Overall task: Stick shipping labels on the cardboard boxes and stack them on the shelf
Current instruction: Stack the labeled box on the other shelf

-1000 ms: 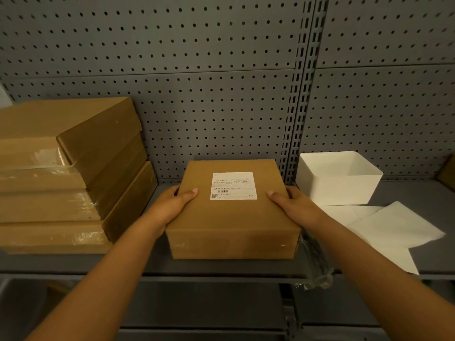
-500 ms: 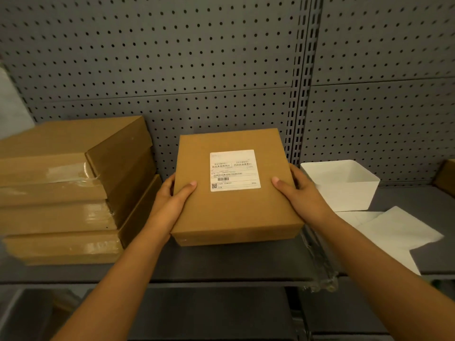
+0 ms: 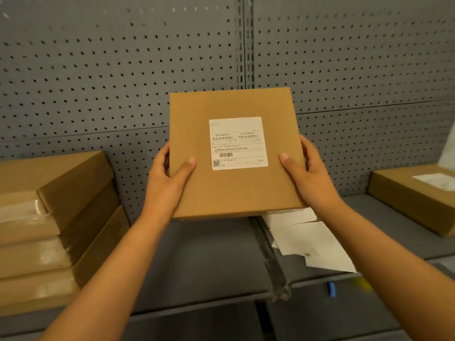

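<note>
I hold a flat brown cardboard box [image 3: 234,188] up in the air above the grey shelf [image 3: 209,262], tilted so its top faces me. A white shipping label [image 3: 238,143] with a barcode is stuck on that top. My left hand [image 3: 170,178] grips the box's left edge with the thumb on top. On the right edge, my right hand [image 3: 307,175] grips the same way. At the left stands a stack of three taped cardboard boxes [image 3: 49,225]. Another labelled box [image 3: 413,195] lies on the shelf at the far right.
White backing sheets [image 3: 312,244] lie on the shelf just below and right of the held box. A grey pegboard wall [image 3: 123,82] rises behind the shelf. A small blue object [image 3: 332,289] sits at the shelf's front edge.
Both hands lifted the labelled box off the shelf, raising and tilting it toward me and shifting it right. The white bin is now hidden; a labelled box came into view at right.
</note>
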### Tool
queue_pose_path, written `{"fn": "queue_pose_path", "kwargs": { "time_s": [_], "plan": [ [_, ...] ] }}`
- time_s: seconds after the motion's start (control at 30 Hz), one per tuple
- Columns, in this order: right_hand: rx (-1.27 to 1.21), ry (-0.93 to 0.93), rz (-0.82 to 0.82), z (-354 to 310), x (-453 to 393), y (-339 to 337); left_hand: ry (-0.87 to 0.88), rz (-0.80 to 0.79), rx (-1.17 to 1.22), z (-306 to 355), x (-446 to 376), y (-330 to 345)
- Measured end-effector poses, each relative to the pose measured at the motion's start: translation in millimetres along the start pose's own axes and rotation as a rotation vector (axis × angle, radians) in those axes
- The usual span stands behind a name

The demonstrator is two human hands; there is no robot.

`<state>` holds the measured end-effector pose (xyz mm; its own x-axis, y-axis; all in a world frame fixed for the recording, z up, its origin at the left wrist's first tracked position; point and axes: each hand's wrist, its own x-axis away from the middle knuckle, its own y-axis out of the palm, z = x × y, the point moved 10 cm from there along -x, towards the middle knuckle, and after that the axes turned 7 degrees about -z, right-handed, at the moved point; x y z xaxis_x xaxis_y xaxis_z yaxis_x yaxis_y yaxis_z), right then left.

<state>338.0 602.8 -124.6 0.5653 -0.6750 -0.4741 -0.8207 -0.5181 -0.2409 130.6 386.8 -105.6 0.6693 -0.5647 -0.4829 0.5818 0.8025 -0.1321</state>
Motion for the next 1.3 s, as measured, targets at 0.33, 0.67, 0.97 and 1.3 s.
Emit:
{"fn": "queue_pose_path", "kwargs": {
  "time_s": [0.33,0.67,0.97,1.3],
  "plan": [
    [-0.016,-0.065,-0.102,11.8,-12.8,-97.4,0.020,0.071,0.028,25.9,21.2,98.7],
    [-0.024,-0.041,-0.083,44.3,-25.0,-174.6,0.011,0.076,0.018,44.1,21.1,178.8],
    [-0.055,0.059,0.051,84.4,-24.9,-270.2,-0.006,-0.057,0.052,49.7,-5.9,280.4],
    [-0.078,0.124,0.048,144.1,-47.1,-369.3,-0.075,-0.008,0.019,48.2,0.3,389.8]
  ]
}}
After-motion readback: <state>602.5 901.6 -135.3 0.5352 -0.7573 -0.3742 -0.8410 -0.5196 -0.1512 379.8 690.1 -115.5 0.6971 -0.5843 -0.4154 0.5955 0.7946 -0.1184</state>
